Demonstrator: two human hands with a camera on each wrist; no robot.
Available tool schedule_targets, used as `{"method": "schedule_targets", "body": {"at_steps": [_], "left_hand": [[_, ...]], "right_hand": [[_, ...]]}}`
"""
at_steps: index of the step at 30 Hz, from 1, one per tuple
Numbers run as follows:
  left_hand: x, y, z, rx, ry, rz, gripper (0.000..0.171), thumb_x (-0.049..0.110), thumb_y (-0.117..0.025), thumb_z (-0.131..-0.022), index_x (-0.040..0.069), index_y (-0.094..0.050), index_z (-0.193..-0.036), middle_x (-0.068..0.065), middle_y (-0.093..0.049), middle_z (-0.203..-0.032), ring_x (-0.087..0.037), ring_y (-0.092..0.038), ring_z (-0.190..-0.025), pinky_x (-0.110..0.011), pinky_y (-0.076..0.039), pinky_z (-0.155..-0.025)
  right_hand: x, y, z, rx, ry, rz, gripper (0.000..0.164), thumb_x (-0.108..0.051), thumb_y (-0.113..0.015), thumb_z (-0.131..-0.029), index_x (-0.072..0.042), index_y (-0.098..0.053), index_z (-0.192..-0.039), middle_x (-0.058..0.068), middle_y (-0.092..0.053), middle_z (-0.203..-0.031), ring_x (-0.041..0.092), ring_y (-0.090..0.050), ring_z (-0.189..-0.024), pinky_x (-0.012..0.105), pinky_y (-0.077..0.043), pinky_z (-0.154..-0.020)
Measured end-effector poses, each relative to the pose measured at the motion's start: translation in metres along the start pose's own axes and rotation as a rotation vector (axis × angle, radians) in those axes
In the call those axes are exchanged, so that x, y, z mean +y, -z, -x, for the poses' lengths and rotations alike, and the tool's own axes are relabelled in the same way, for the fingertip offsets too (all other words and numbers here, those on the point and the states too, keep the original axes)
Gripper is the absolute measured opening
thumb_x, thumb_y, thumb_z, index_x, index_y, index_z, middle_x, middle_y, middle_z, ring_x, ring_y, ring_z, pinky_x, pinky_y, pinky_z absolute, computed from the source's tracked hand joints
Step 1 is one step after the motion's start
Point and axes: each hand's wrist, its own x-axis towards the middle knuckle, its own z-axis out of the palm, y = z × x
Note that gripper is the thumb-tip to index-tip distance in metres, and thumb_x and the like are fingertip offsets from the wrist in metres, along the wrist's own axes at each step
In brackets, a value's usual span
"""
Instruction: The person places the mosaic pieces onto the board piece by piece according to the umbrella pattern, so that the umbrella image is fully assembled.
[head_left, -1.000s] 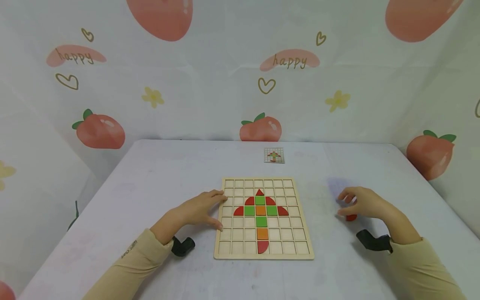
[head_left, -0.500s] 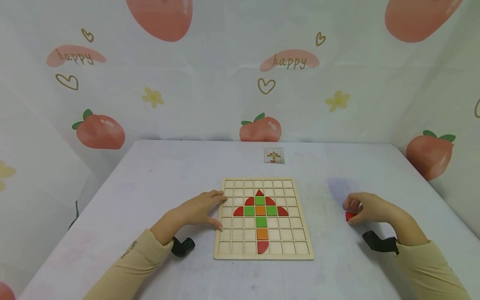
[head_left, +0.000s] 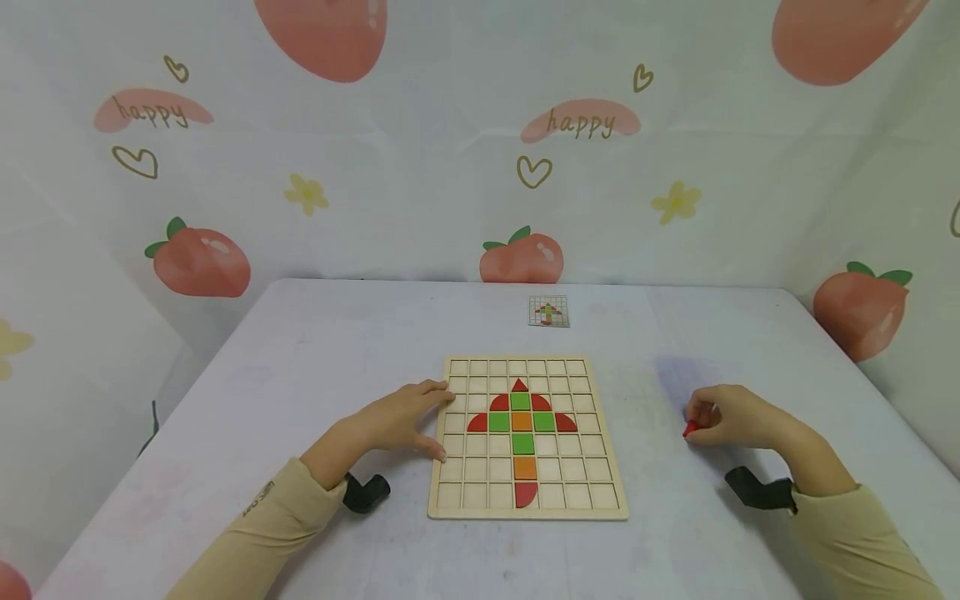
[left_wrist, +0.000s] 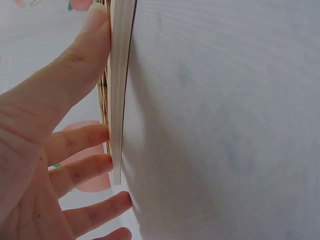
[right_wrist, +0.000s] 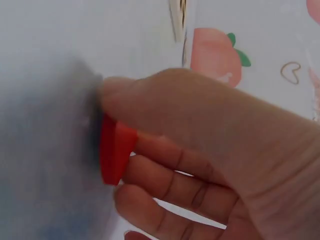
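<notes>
Near the middle of the table lies a square wooden grid board, with red, green and orange tiles set in an arrow-like figure. My left hand rests at its left side. In the left wrist view, the thumb touches the board's edge and the fingers are spread beside it. Right of the board, my right hand pinches a small red tile between thumb and fingers, low over the tabletop. Its thumb covers part of the tile, so the full outline is hidden.
A small pattern card printed with a similar figure lies behind the board. The white table ends at a cloth backdrop with peach prints. Black wrist-worn devices sit under both wrists.
My right hand has closed on the red tile and moved slightly right over the second. The tile is now turned in its fingers. Left hand and board have stayed put.
</notes>
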Motion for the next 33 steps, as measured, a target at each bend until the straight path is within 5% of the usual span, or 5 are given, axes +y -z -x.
{"method": "schedule_targets", "body": {"at_steps": [13,33], "left_hand": [[0.0,0.0,0.0,-0.008,0.006,0.002,0.086,0.047,-0.075,-0.072,0.004,-0.042,-0.138,-0.017,-0.035,-0.148,-0.037,-0.037,-0.134,-0.049,-0.034,-0.109],[0.004,0.001,0.0,-0.012,0.02,0.017,0.085,0.044,-0.076,-0.072,0.004,-0.042,-0.138,-0.017,-0.036,-0.147,-0.037,-0.039,-0.132,-0.049,-0.036,-0.108]], "right_hand": [[-0.059,-0.007,-0.018,0.06,0.07,0.0,0.018,-0.022,-0.076,-0.077,-0.013,-0.06,-0.08,-0.01,-0.057,-0.07,-0.003,-0.045,-0.064,0.017,-0.042,-0.055],[-0.142,-0.054,-0.04,0.031,0.175,-0.037,0.023,-0.031,-0.076,-0.076,-0.015,-0.059,-0.077,-0.012,-0.053,-0.065,-0.002,-0.041,-0.057,0.015,-0.039,-0.05]]}}
